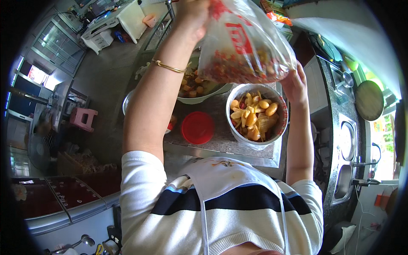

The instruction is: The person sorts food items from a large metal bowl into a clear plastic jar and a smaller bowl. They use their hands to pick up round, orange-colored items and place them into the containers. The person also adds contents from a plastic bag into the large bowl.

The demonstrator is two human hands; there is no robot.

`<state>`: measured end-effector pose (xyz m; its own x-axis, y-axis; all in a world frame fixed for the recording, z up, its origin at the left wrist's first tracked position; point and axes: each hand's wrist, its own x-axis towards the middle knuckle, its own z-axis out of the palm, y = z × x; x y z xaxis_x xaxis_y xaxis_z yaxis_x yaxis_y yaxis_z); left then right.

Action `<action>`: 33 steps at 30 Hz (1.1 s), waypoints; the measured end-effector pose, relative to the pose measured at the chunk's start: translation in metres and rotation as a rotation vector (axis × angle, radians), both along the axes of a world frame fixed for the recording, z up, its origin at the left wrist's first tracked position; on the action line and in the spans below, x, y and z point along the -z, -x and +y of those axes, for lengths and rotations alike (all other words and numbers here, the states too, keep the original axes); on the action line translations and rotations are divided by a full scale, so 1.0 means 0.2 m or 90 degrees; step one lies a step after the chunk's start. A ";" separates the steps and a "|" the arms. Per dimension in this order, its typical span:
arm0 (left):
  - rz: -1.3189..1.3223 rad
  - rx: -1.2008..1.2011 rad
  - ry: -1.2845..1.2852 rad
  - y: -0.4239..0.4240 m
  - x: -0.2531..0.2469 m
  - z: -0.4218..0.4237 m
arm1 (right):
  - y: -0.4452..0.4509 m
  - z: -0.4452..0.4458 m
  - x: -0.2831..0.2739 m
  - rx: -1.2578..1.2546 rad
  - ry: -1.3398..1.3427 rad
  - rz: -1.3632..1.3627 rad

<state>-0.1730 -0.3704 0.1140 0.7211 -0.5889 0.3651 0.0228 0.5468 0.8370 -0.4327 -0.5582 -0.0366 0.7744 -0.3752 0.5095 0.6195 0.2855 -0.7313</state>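
A clear plastic bag (245, 47) with red print, holding chopped red and yellow food, hangs between my hands. My left hand (196, 20) grips its upper part at the top of the view. Low on the bag's right side, my right hand (295, 83) holds the corner. Just beneath the bag, a round tub (234, 130) contains pale and yellow-brown pickled-looking pieces in liquid. Partly behind my left forearm and the bag is a large pale bowl (191, 100) with chunks in liquid. A red round lid (197, 127) lies flat on the table left of the tub.
The dark table's metal edge (220, 154) runs close before my body. A counter with a metal sink (344, 181) and a round board or pan lid (369, 100) stands at right. A pink stool (83, 119) is on the floor at left.
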 end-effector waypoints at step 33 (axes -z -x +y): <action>-0.394 -0.528 -0.323 -0.37 0.07 0.03 | -0.66 0.24 -0.03 0.325 0.852 0.089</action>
<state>-0.0984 -0.3651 0.1008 0.7351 -0.1976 0.6485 -0.6779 -0.2011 0.7072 -0.3012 -0.5112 -0.0316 0.7754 0.0688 0.6278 0.3450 -0.8787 -0.3299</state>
